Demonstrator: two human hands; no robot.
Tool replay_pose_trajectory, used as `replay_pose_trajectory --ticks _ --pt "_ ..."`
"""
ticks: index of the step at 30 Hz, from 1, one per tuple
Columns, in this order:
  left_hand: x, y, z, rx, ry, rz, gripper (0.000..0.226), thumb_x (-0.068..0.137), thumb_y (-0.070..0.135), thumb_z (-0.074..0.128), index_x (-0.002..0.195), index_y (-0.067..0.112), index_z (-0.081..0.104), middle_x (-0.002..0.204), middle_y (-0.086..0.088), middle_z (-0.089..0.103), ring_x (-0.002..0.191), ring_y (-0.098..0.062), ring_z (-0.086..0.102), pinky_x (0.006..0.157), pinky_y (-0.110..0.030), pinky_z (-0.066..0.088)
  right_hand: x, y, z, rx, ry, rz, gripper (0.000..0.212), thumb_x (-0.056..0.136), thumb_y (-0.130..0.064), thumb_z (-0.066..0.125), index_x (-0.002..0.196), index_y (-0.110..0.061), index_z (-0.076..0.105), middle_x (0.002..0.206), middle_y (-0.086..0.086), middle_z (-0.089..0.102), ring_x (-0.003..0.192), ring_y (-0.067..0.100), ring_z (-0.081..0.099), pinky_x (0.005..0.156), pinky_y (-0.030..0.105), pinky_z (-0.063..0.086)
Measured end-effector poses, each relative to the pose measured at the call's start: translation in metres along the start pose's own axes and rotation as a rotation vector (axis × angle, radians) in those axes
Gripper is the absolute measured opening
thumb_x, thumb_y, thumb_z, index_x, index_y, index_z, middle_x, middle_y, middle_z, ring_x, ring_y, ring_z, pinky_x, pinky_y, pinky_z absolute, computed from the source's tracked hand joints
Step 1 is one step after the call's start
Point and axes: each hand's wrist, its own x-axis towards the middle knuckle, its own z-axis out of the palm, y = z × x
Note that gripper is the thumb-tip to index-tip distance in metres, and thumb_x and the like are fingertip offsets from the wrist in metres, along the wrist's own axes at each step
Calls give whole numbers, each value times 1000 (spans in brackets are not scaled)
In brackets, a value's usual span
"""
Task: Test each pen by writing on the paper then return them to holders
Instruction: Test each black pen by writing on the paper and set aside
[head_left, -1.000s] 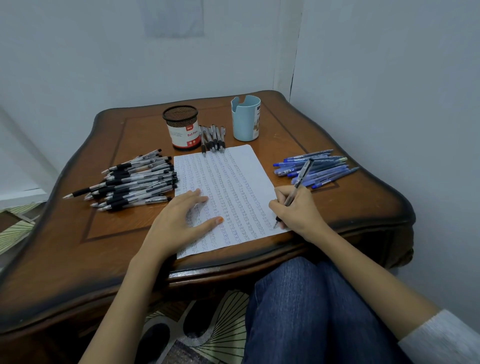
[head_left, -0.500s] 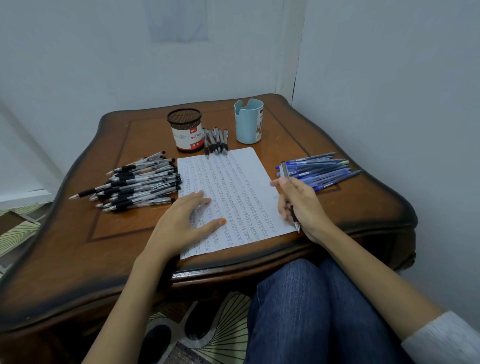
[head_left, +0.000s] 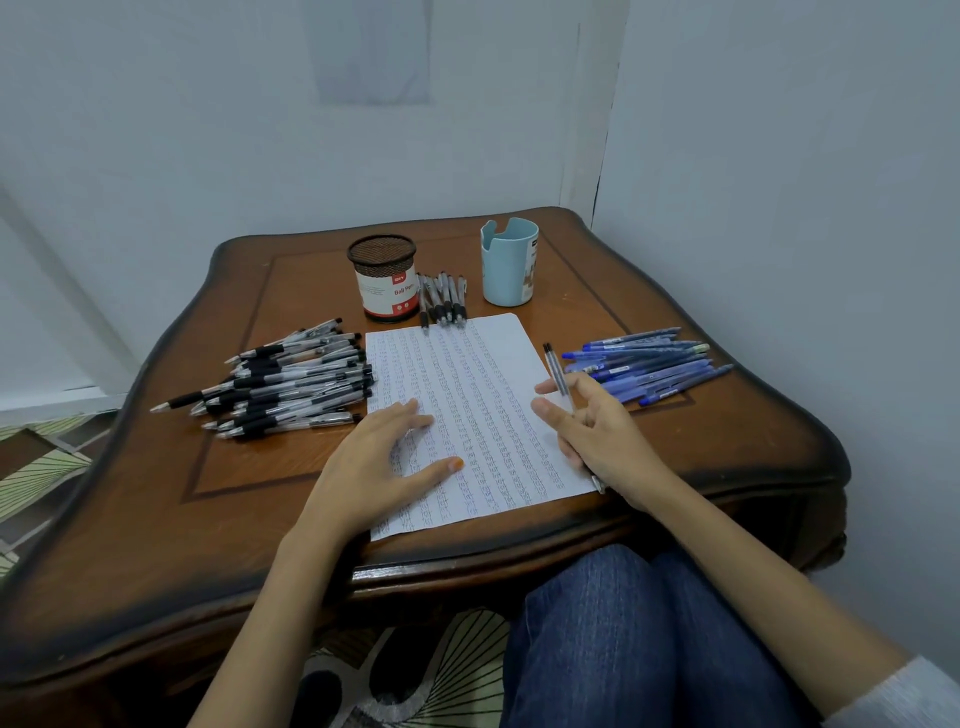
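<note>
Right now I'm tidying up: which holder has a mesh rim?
The black holder with the red-and-white label, left of the pen row; the blue holder is smooth-walled with a notched rim.

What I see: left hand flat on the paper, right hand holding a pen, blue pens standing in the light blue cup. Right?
Not quite. In the head view the blue pens lie piled on the table right of the paper, not in the light blue cup. The left hand is flat on the paper, and the right hand holds a pen.
</note>
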Motion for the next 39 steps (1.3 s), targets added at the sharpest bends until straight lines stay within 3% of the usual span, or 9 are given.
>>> replay_pose_trajectory --ticks 3,7,12,15,21,28,33,36,39 --pt "1 -1 -1 -11 -9 0 84 68 85 48 134 33 51 151 15 35 138 0 26 113 -30 25 7 -1 3 61 -28 25 15 100 -21 48 114 -18 52 51 1 45 45 13 40 43 24 33" --pt "0 -2 0 -13 8 -5 81 70 83 48 135 35 50 151 18 33 139 2 24 113 -29 24 24 -6 5 120 -122 151 44 80 -17 42 121 -27 53 60 4 51 52 12 41 40 22 24" --pt "0 -2 -1 -28 46 -14 69 79 71 52 137 33 49 153 17 31 140 2 22 115 -31 25 63 -19 16 -13 -134 157 31 95 -6 53 124 -18 52 73 3 66 50 8 50 43 17 41" --pt "3 -3 -2 -48 66 -25 64 83 66 54 137 33 48 152 18 30 140 3 22 115 -30 25 94 -23 22 -75 -47 119 25 90 -12 65 114 -6 66 78 5 70 53 3 56 52 13 48" --pt "8 -7 0 -68 49 -38 62 83 63 56 137 34 47 152 22 28 139 7 17 117 -29 23 163 -25 38 -130 136 117 13 86 -11 70 96 -4 72 83 -4 63 66 9 58 56 15 49" --pt "10 -11 2 -92 77 -26 61 82 64 58 135 37 48 148 30 26 135 18 10 111 -13 14 241 -20 69 -301 189 102 16 85 -14 72 95 -2 72 103 10 68 94 17 57 90 33 50" --pt "10 -14 2 -109 84 -16 60 82 63 59 134 38 48 148 31 26 134 20 9 109 -10 13 254 -18 79 -344 190 32 17 87 -12 69 101 -2 71 108 10 68 92 12 56 86 24 47" --pt "10 -14 3 -112 94 -16 58 81 62 60 133 37 50 147 30 27 134 19 12 109 -11 14 241 -19 84 -381 195 -85 11 87 -10 68 97 -7 72 98 7 68 76 6 54 70 15 45" --pt "10 -14 2 -113 92 -16 58 81 61 61 133 36 51 147 28 29 135 17 15 112 -15 18 219 -24 87 -381 -11 -147 10 86 -15 71 95 -15 74 85 -5 67 69 3 53 59 12 42"
